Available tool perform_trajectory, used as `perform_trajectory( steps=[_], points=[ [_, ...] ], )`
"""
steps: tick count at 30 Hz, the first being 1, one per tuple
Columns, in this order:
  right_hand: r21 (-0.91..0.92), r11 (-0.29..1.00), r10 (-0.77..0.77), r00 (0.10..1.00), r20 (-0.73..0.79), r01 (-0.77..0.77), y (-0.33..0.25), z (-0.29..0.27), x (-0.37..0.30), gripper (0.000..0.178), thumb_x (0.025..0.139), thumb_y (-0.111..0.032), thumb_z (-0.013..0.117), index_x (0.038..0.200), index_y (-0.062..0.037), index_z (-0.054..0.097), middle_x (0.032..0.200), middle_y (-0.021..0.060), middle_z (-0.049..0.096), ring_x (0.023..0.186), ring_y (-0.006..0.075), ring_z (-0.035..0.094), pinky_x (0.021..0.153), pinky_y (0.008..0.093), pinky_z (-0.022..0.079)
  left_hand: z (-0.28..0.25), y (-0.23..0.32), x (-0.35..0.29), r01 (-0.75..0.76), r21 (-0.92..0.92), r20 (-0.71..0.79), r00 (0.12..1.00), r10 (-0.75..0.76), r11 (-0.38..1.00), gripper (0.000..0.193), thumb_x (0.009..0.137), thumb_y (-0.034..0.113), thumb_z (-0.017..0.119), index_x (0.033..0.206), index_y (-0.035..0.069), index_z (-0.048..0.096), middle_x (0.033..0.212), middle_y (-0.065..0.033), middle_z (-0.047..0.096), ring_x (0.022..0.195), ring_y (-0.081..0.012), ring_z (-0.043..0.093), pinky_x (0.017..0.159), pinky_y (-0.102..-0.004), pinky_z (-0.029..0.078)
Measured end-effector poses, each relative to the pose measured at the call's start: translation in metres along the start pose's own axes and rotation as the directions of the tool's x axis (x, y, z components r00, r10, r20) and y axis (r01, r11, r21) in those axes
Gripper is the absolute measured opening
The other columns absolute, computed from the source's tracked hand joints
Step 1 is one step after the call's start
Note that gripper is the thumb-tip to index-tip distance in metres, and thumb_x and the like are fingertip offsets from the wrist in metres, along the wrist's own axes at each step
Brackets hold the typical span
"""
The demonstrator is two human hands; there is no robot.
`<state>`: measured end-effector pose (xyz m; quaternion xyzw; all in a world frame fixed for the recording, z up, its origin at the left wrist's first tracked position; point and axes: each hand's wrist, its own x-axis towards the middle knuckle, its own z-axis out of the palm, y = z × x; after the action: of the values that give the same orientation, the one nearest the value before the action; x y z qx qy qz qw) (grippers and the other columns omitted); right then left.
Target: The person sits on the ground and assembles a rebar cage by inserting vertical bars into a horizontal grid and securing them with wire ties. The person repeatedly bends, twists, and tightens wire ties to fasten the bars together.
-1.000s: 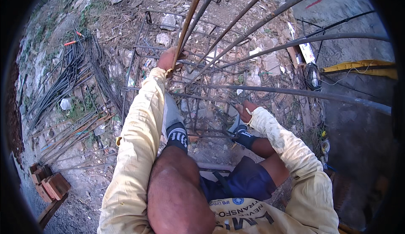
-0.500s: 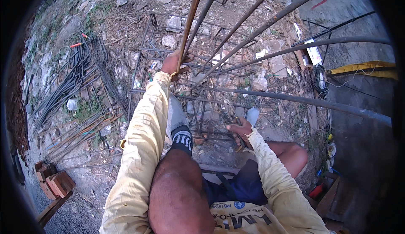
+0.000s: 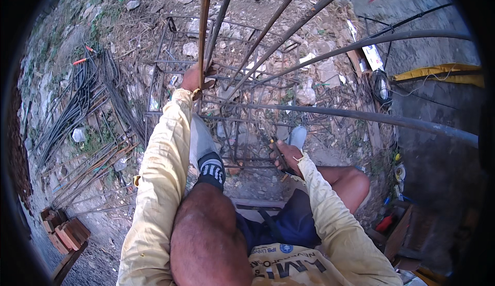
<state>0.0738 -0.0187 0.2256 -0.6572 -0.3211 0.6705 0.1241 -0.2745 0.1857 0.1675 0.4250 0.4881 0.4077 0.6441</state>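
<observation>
My left hand [image 3: 193,78] is wrapped round the lower part of a rust-brown steel reinforcing bar [image 3: 205,23], at the far side of a cage of thin steel stirrups [image 3: 170,69]. Several grey reinforcing bars [image 3: 356,116] fan out from the cage to the far side and the right. Lower and to the right, my right hand [image 3: 286,155] is closed on a dark, slim hand tool [image 3: 278,157], whose exact kind I cannot make out. It is held over the near right part of the cage, close to my foot.
To the left lie a bundle of dark bent rods [image 3: 77,100] and thin loose rods. Red bricks [image 3: 69,232] are stacked at lower left. At right are a coil of black wire [image 3: 380,87], a yellow strap [image 3: 438,73] and a paved strip. Rubble and dry straw cover the ground.
The whole view has shifted slightly, so the scene sits further left. My right hand has turned, and its tool shows more plainly. My left hand keeps its hold on the bar.
</observation>
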Motion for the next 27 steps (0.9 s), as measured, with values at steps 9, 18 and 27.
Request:
perform_trajectory(
  steps=[9, 18, 27],
  points=[
    [-0.373, 0.916, 0.085, 0.979, -0.185, -0.150, -0.039, 0.030, -0.013, 0.044, 0.084, -0.035, 0.070, 0.109, -0.0028, 0.054, 0.060, 0.0008, 0.050, 0.044, 0.0141, 0.048, 0.042, 0.0316, 0.039, -0.010, -0.005, 0.000, 0.021, -0.019, -0.027, 0.999, -0.022, 1.000, 0.041, 0.092, 0.050, 0.053, 0.115, 0.018, 0.060, 0.104, 0.0039, 0.059, 0.098, -0.0109, 0.052, 0.080, -0.0355, 0.047],
    [-0.654, 0.740, -0.401, 0.884, -0.241, 0.158, -0.004, 0.003, -0.008, 0.053, 0.083, -0.040, 0.068, 0.115, -0.0008, 0.054, 0.081, 0.0157, 0.062, 0.070, 0.0305, 0.062, 0.063, 0.0390, 0.049, 0.008, 0.014, -0.006, 0.099, -0.178, -0.022, 0.994, -0.104, 0.979, 0.042, 0.090, 0.050, 0.056, 0.115, 0.016, 0.060, 0.104, 0.0026, 0.061, 0.098, -0.0122, 0.053, 0.080, -0.0351, 0.046],
    [-0.249, 0.968, -0.054, 0.993, -0.106, 0.026, -0.006, 0.000, -0.014, 0.063, 0.090, -0.058, 0.046, 0.117, -0.0013, 0.053, 0.083, 0.0092, 0.060, 0.060, 0.0217, 0.057, 0.054, 0.0334, 0.045, 0.004, 0.002, 0.000, 0.088, -0.124, -0.058, 0.994, -0.096, 0.988, 0.041, 0.090, 0.050, 0.056, 0.113, 0.016, 0.060, 0.106, 0.0023, 0.061, 0.098, -0.0124, 0.053, 0.080, -0.0352, 0.047]
  ],
)
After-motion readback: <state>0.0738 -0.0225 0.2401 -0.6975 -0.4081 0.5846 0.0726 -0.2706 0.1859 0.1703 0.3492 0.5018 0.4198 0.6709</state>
